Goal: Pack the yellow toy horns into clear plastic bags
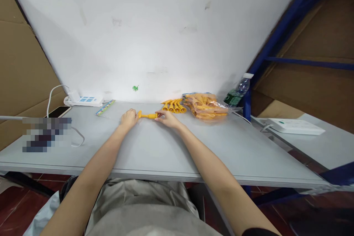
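Note:
A yellow plastic piece [149, 116] with a ribbed, screw-like middle lies lengthwise between my two hands, just above or on the grey table. My left hand [129, 118] is closed around its left end, where a flared part shows past the fingers. With thumb and fingers my right hand [167, 118] grips the right end, a thicker ridged section. Just beyond my right hand, several yellow plastic horns [173, 106] lie side by side, their round open ends facing me.
A clear bag [208, 107] of more yellow pieces sits right of the horns. A plastic bottle [239, 90] leans in the back right corner. At the left are a flat colourful-edged packet [106, 107], a white power strip [88, 100] and a phone [59, 111] with cables.

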`<action>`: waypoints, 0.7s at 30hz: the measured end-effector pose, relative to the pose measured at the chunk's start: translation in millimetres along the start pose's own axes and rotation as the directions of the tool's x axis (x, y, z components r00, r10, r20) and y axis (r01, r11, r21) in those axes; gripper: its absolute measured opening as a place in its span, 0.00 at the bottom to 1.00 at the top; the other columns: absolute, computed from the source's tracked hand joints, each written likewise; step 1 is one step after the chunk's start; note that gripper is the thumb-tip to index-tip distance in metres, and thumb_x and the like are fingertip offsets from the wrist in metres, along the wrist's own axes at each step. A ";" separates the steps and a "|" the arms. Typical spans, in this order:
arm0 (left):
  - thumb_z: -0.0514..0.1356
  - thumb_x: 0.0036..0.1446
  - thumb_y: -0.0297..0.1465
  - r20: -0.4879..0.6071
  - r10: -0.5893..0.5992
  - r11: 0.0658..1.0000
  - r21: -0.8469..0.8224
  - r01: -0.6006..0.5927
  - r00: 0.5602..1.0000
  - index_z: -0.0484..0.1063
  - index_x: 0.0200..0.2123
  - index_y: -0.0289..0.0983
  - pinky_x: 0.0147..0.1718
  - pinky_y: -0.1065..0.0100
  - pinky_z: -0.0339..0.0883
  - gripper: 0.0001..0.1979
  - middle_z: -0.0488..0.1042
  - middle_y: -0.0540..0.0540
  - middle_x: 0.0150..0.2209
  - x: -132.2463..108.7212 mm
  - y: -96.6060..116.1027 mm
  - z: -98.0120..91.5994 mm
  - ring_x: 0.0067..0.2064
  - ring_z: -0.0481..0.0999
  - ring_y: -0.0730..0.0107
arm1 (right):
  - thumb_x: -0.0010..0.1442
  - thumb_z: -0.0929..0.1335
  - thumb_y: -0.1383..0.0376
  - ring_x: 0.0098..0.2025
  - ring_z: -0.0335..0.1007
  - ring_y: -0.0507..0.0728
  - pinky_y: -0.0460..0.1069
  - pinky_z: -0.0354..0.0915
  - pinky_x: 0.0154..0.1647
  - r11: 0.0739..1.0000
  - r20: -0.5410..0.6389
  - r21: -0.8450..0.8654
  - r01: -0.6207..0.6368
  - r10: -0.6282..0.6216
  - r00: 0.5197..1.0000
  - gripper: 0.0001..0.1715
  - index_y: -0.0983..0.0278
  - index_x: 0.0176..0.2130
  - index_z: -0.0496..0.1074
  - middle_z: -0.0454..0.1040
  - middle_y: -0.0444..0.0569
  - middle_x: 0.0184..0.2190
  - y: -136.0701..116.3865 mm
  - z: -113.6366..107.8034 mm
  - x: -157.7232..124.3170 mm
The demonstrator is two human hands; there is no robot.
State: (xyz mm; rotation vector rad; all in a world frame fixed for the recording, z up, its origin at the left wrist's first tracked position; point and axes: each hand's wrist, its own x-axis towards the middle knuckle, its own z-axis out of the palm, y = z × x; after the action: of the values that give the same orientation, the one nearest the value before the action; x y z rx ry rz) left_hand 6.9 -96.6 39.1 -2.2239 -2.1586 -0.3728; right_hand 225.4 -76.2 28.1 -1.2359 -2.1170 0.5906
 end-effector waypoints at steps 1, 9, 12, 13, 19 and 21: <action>0.48 0.63 0.37 0.002 -0.011 1.000 -0.007 0.011 1.000 0.68 0.44 0.36 0.41 0.66 0.65 0.14 0.73 0.40 0.47 -0.2 0.4 0.1 0.47 0.74 0.61 | 0.53 0.71 0.66 0.44 0.72 0.58 0.53 0.65 0.50 1.000 0.003 -0.001 0.002 -0.002 1.000 0.23 0.70 0.49 0.72 0.76 0.56 0.42 0.3 0.0 0.1; 0.49 0.62 0.38 0.039 -0.043 0.999 -0.006 0.043 0.998 0.68 0.46 0.36 0.43 0.63 0.65 0.16 0.72 0.39 0.48 1.3 -2.8 3.3 0.49 0.73 0.57 | 0.53 0.70 0.64 0.42 0.73 0.58 0.54 0.66 0.48 1.000 0.011 -0.017 0.002 -0.002 1.000 0.21 0.68 0.48 0.73 0.77 0.54 0.40 6.6 -0.1 1.3; 0.49 0.62 0.37 0.047 -0.047 0.999 0.006 0.047 0.998 0.70 0.45 0.37 0.44 0.62 0.65 0.15 0.72 0.39 0.47 2.3 -3.7 3.9 0.48 0.73 0.57 | 0.53 0.70 0.64 0.41 0.73 0.58 0.54 0.67 0.47 1.000 0.014 -0.005 0.000 0.000 1.000 0.21 0.68 0.47 0.73 0.77 0.53 0.39 7.9 0.4 1.5; 0.49 0.61 0.37 0.045 -0.053 0.999 0.008 0.053 0.998 0.71 0.44 0.37 0.44 0.62 0.66 0.15 0.72 0.39 0.47 2.6 -3.9 4.1 0.48 0.73 0.57 | 0.53 0.70 0.64 0.41 0.73 0.58 0.54 0.67 0.47 1.000 0.013 -0.001 0.002 -0.002 1.000 0.21 0.68 0.47 0.73 0.77 0.53 0.39 8.0 0.3 1.4; 0.48 0.61 0.31 0.022 -0.051 0.998 0.027 0.051 0.998 0.72 0.41 0.37 0.41 0.63 0.66 0.14 0.72 0.40 0.45 1.3 -3.5 3.5 0.46 0.74 0.58 | 0.53 0.70 0.63 0.42 0.73 0.59 0.54 0.67 0.46 0.998 -0.024 -0.017 -0.065 0.065 0.998 0.23 0.69 0.48 0.72 0.76 0.55 0.41 6.7 -1.6 0.0; 0.47 0.61 0.30 -0.017 -0.015 1.000 0.025 0.015 1.000 0.72 0.40 0.37 0.41 0.63 0.66 0.14 0.72 0.40 0.45 -0.3 -1.2 2.5 0.45 0.74 0.59 | 0.53 0.70 0.64 0.43 0.73 0.59 0.54 0.66 0.48 0.999 -0.033 -0.014 -0.051 0.050 0.998 0.23 0.70 0.49 0.72 0.76 0.56 0.42 5.6 -2.1 0.1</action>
State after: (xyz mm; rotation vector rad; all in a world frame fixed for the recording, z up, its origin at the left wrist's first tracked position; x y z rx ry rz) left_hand 6.1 -96.4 36.5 -2.1851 -2.1604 -0.3618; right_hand 230.3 -73.4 26.1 -1.3024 -2.0719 0.5734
